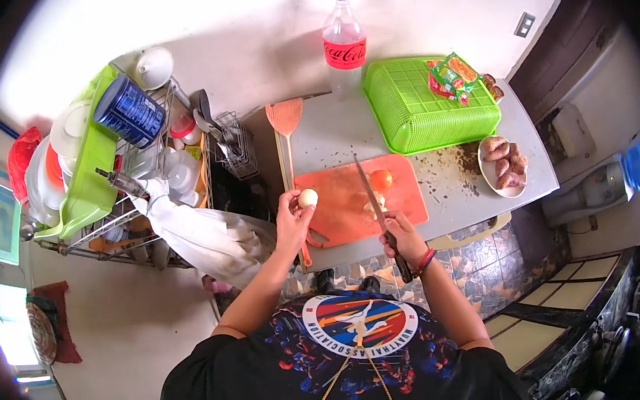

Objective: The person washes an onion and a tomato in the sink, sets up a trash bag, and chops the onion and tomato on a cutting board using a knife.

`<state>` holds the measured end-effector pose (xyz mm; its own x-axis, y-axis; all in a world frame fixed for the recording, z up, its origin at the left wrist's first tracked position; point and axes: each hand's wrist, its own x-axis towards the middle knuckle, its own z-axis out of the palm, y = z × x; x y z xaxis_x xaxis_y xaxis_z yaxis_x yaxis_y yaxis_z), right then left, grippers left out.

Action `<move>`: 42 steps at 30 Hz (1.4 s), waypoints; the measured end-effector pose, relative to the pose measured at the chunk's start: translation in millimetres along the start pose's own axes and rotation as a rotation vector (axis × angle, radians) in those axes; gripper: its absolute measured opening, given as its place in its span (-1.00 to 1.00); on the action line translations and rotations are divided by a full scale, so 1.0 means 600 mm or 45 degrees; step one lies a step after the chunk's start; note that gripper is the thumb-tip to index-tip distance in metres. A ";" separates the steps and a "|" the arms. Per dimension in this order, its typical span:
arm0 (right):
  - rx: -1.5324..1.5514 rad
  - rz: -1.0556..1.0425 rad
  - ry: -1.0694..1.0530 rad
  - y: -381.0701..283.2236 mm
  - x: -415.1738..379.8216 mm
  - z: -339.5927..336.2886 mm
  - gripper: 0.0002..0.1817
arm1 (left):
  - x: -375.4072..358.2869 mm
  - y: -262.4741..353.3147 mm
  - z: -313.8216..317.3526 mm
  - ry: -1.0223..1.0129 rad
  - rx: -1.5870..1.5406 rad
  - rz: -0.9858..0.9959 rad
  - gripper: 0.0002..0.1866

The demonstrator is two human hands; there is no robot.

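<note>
On the left side of the orange cutting board (pixel 326 215), my left hand (pixel 293 220) pinches a small pale peeled onion (pixel 307 198) between thumb and fingers. My right hand (pixel 407 241) is wrapped round the handle of a long kitchen knife (pixel 372 193). Its blade points away from me, slanting over the board. A red tomato (pixel 380 180) lies just right of the blade, and small pale pieces (pixel 374 204) sit beside the blade, partly hidden by it. An orange fly swatter (pixel 284 116) lies along the board's left edge, its handle passing near my left hand.
An upturned green basket (pixel 432 107) carries food packets (pixel 454 77). A Coca-Cola bottle (pixel 344 44) stands by the wall. At the right, a white plate (pixel 513 190) holds reddish-brown lumps; dark crumbs (pixel 459 166) are scattered nearby. A loaded dish rack (pixel 120 210) stands left.
</note>
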<state>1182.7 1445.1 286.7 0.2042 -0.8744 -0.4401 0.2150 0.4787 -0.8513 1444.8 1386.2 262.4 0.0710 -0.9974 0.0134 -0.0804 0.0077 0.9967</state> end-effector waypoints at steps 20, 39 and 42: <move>-0.527 -0.346 0.136 -0.041 -0.012 0.029 -0.65 | 0.007 -0.033 0.054 -0.273 0.108 0.051 -0.52; -0.333 -0.346 0.395 -0.092 -0.083 -0.019 -0.61 | 0.097 0.062 0.148 -0.816 1.667 0.450 -0.90; -0.263 -0.359 0.438 -0.079 -0.098 -0.041 -0.61 | 0.128 0.049 0.160 -0.907 1.698 0.378 -0.90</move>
<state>1137.2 1472.3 345.9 -0.1693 -0.9599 -0.2236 0.0156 0.2243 -0.9744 1352.5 1302.9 285.2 -0.5507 -0.8011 -0.2346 -0.8346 0.5249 0.1669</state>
